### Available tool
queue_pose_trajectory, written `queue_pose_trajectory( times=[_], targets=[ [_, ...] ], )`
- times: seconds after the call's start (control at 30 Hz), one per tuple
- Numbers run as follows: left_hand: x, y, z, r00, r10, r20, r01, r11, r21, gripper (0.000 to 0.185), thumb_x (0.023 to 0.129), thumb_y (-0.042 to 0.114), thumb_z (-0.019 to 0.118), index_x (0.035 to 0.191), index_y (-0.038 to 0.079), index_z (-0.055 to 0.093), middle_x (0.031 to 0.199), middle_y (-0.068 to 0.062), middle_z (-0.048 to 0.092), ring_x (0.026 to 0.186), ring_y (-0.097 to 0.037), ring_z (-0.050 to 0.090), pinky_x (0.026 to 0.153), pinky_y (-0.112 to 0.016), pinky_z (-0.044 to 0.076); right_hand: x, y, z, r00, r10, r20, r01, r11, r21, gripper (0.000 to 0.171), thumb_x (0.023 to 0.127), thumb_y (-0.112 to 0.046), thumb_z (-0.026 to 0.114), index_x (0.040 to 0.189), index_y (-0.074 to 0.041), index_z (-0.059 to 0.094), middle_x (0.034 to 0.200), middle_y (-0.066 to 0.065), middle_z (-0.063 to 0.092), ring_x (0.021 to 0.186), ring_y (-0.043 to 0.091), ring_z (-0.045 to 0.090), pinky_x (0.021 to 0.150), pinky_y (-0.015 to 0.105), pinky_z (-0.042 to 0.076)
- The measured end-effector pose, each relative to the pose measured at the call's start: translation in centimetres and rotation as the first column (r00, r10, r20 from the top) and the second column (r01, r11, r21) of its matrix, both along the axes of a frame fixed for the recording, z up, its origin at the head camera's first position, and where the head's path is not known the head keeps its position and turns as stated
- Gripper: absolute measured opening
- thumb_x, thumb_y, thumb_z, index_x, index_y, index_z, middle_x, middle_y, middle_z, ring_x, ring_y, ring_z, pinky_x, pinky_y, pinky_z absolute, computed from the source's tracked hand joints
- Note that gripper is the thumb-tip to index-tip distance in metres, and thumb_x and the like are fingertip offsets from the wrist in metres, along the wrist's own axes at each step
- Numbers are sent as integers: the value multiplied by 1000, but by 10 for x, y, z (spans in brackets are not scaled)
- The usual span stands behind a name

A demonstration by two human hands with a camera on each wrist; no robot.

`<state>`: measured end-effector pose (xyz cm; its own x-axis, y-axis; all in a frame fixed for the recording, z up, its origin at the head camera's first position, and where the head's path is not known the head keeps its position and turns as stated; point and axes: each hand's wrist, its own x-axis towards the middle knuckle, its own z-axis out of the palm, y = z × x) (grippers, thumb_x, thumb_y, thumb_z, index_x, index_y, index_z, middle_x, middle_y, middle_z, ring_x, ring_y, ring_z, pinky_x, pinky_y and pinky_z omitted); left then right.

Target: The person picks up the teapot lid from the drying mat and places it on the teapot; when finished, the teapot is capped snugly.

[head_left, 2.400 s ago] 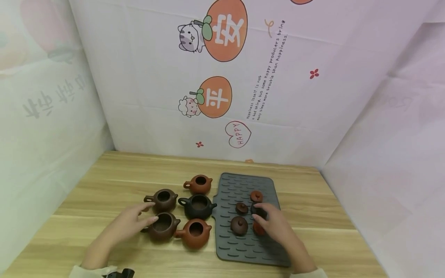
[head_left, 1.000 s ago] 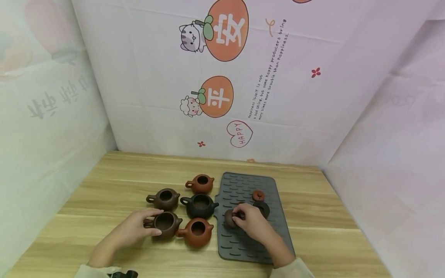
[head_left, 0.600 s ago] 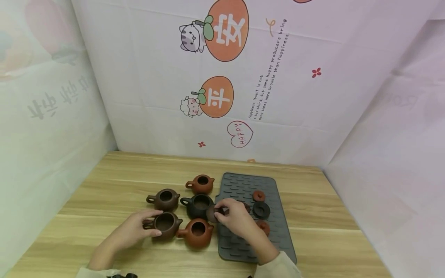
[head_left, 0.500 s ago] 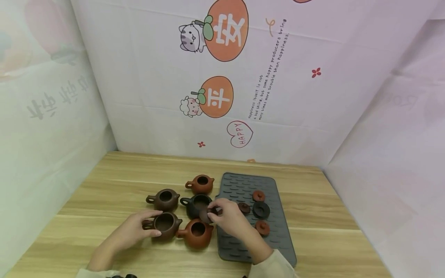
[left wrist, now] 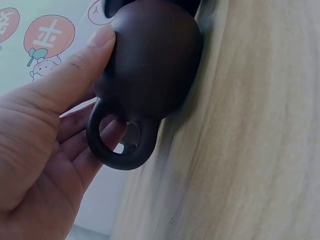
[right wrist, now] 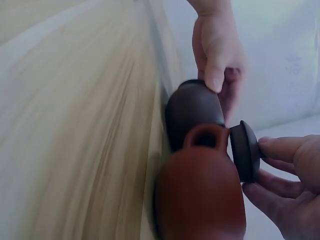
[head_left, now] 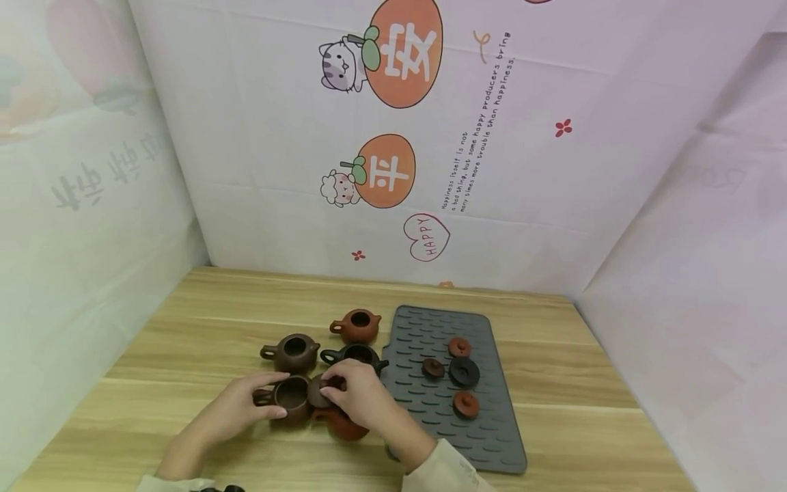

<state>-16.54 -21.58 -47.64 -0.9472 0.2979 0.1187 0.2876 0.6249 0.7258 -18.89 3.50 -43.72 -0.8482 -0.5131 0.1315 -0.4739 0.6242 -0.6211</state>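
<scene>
The right hand (head_left: 359, 396) pinches a dark brown lid (head_left: 318, 391) by its knob between thumb and fingertips (right wrist: 272, 146), holding it tilted just beside the open mouth of the brown pot (head_left: 289, 398), above the spout end of the red pot (head_left: 344, 425). Half a second ago that lid hung over the black pot (head_left: 355, 355), and a second ago the hand was only just lifting it off the mat (head_left: 430, 437); it has since crossed leftward off the mat, so the lid now looks close to being seated, though it is not yet on the rim. The left hand (head_left: 236, 408) has kept its place throughout: thumb along the near side of the brown pot and fingers behind its loop handle (left wrist: 120, 147), curled round the body and steadying it on the table (head_left: 184, 328). Further out, a second brown pot (head_left: 294, 352) and a small red pot (head_left: 358, 325) stand lidless behind. On the mat four lids remain where they lay a moment ago: a small red one (head_left: 458, 347), a small brown one (head_left: 433, 368), a black one (head_left: 464, 372) and a red one (head_left: 465, 404).
</scene>
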Motion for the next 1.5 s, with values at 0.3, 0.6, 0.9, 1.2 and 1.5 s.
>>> queue_pose_trajectory(
  times=[0.3,0.6,0.9,1.2,1.5],
  targets=[
    [0,-2,1,1000,-6,25,6,1000,19,66,78,41,80,129,3,62,127,-19,59,120,-43,51,97,-60,41,6,-27,8,999,33,24,-33,999,9,15,89,-20,74,104,-17,74,105,-8,64,86,3,58,65,17,49],
    [1,-1,4,998,-31,48,28,999,42,63,79,34,81,129,2,61,127,-21,59,118,-43,53,94,-58,45,8,-40,3,998,46,-34,-45,998,33,14,91,-22,72,105,-18,74,109,-6,64,101,6,59,74,18,50],
    [2,0,3,999,-2,54,-1,999,48,65,78,37,81,130,2,61,128,-21,58,119,-43,52,95,-58,43,7,-47,3,998,23,-59,-19,998,59,16,90,-24,72,105,-20,74,107,-8,63,102,7,59,78,19,51],
    [3,1,2,997,-9,71,4,997,74,68,79,37,80,131,-1,58,129,-24,57,114,-39,57,91,-50,49,6,-50,-2,999,11,-50,-8,998,55,15,91,-24,72,105,-20,74,110,-8,62,103,7,58,77,18,51],
    [-1,-1,0,997,-21,69,15,996,82,66,80,36,80,131,0,58,128,-24,57,114,-40,57,92,-52,48,5,-50,-4,997,6,-81,2,996,92,13,91,-24,71,104,-19,72,105,-8,62,97,6,59,72,17,50]
  ],
)
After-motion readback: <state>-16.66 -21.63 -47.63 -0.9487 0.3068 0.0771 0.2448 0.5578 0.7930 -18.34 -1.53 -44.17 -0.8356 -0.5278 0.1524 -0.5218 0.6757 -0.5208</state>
